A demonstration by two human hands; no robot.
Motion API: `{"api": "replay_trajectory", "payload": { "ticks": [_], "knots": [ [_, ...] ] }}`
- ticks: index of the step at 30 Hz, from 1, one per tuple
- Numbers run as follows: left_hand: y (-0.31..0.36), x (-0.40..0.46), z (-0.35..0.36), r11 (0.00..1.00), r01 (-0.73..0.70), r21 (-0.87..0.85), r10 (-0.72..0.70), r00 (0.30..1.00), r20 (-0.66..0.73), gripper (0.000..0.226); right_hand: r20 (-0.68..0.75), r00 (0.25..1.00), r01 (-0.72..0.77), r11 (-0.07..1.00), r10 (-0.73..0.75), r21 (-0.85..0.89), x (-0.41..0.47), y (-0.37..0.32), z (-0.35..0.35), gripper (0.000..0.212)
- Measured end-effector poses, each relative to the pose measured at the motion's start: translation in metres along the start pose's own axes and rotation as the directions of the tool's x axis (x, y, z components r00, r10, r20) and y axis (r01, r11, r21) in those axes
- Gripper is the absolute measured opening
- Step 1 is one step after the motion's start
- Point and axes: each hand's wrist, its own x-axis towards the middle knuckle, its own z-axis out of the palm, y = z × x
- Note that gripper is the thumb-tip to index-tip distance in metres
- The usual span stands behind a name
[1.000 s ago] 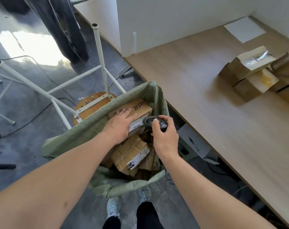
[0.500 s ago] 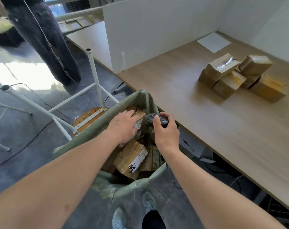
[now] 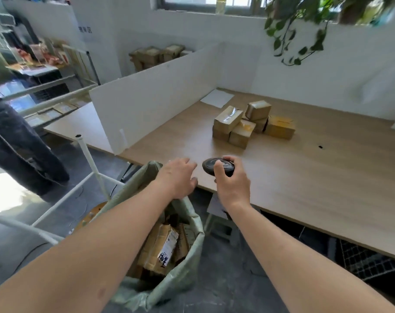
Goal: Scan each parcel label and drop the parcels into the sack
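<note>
A green woven sack (image 3: 185,274) stands on the floor against the table's near edge, with several taped cardboard parcels (image 3: 162,249) inside. My left hand (image 3: 179,177) hovers empty above the sack's rim, fingers relaxed. My right hand (image 3: 231,181) grips a dark handheld scanner (image 3: 216,167) just over the table edge. Several brown parcels (image 3: 250,123) lie clustered farther back on the wooden table (image 3: 316,177).
A white divider panel (image 3: 151,98) borders the table's left side. An upturned white-legged stool (image 3: 88,172) lies left of the sack. A person in dark trousers (image 3: 18,145) stands at far left. A white sheet (image 3: 216,98) lies at the table's back. More boxes (image 3: 155,55) sit beyond the divider.
My left hand has lifted off the parcel in the sack and now holds nothing. Both hands have risen toward the table edge, and my view has tilted up.
</note>
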Motion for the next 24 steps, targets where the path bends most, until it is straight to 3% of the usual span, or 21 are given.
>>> {"api": "replay_trajectory", "payload": {
  "ticks": [2, 8, 17, 24],
  "knots": [
    [0.023, 0.016, -0.011, 0.999, -0.030, 0.011, 0.030, 0.999, -0.023, 0.049, -0.028, 1.000, 0.013, 1.000, -0.012, 0.019, 0.009, -0.004, -0.027, 0.048],
    [0.109, 0.076, -0.031, 0.996, -0.092, -0.002, 0.092, 0.993, -0.076, 0.051, -0.104, 0.994, 0.044, 0.999, -0.044, 0.000, 0.056, 0.007, -0.111, 0.033],
    [0.224, 0.171, -0.025, 0.997, -0.049, -0.058, 0.047, 0.998, -0.046, 0.057, -0.078, 0.996, 0.036, 0.999, -0.037, -0.018, 0.150, 0.052, -0.219, 0.028],
    [0.240, 0.248, -0.002, 1.000, -0.004, -0.030, 0.006, 0.999, 0.051, 0.056, -0.080, 0.996, -0.049, 0.999, 0.049, 0.001, 0.221, 0.080, -0.241, 0.039]
  ]
}}
